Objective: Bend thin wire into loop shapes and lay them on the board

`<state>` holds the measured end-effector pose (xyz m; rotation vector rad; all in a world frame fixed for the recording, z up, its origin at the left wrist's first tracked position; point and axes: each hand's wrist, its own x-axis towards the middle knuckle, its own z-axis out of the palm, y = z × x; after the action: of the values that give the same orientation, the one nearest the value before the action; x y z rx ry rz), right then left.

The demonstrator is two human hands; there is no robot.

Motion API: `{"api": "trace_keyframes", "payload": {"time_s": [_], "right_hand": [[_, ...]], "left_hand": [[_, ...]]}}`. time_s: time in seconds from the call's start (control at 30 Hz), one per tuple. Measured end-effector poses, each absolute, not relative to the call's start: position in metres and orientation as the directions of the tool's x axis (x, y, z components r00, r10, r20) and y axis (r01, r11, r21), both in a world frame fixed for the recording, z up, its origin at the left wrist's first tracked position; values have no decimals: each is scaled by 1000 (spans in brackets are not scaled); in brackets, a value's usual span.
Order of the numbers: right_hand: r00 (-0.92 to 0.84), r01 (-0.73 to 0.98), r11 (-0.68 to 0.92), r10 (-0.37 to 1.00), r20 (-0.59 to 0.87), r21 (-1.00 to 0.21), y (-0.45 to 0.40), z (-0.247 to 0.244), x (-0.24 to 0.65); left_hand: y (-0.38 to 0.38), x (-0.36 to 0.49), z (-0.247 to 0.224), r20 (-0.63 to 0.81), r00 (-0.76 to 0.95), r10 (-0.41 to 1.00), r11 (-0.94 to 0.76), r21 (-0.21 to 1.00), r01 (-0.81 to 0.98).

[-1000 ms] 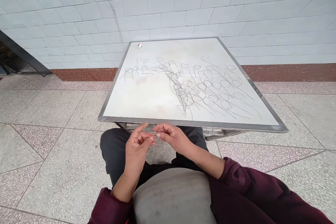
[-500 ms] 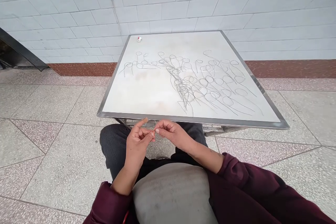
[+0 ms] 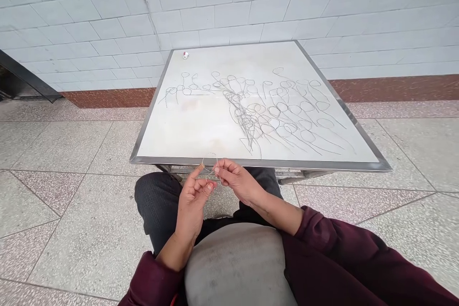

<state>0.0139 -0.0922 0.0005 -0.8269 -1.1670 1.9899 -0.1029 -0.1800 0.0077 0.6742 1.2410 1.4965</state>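
A thin wire (image 3: 210, 153) bent into a round loop stands between my hands at the table's near edge. My left hand (image 3: 192, 203) is closed, thumb and fingers pinching the wire's lower part while its index finger reaches up to the loop's side. From the right, my right hand (image 3: 234, 180) pinches the wire at the base of the loop with thumb and forefinger. Across the white table (image 3: 172, 158) lie many looped wires (image 3: 247, 122), heaped and tangled near the middle and spread singly to the right.
A small red-and-white object (image 3: 185, 55) sits in the table's far left corner. Behind the table rises a tiled wall (image 3: 215, 14) with a brown base strip. My knees are under the table's near edge, above a speckled tile floor (image 3: 68, 220).
The wire loop has come up higher and shows more fully above my fingers. My hands have parted slightly, my left a little lower. The view has shifted a bit.
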Motion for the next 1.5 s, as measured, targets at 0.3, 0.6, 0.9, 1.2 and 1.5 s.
{"api": "trace_keyframes", "payload": {"time_s": [0.3,0.6,0.9,1.2,1.5], "right_hand": [[-562,-267,-413,801,-208,-871,-94,5,12],[-554,-311,-452,801,-226,-836,-98,6,8],[-576,-315,-454,790,-212,-834,-102,2,9],[-585,-312,-423,791,-179,-851,-101,8,12],[-602,-273,-364,787,-137,-891,-101,8,16]], "left_hand": [[-178,-101,7,-181,-333,925,36,916,-400],[-180,-103,4,-128,-320,939,-17,910,-414],[-186,-103,3,-112,-293,949,-9,924,-383],[-191,-102,5,-119,-345,931,-45,900,-433],[-189,-108,12,-119,-337,934,-38,904,-426]]}}
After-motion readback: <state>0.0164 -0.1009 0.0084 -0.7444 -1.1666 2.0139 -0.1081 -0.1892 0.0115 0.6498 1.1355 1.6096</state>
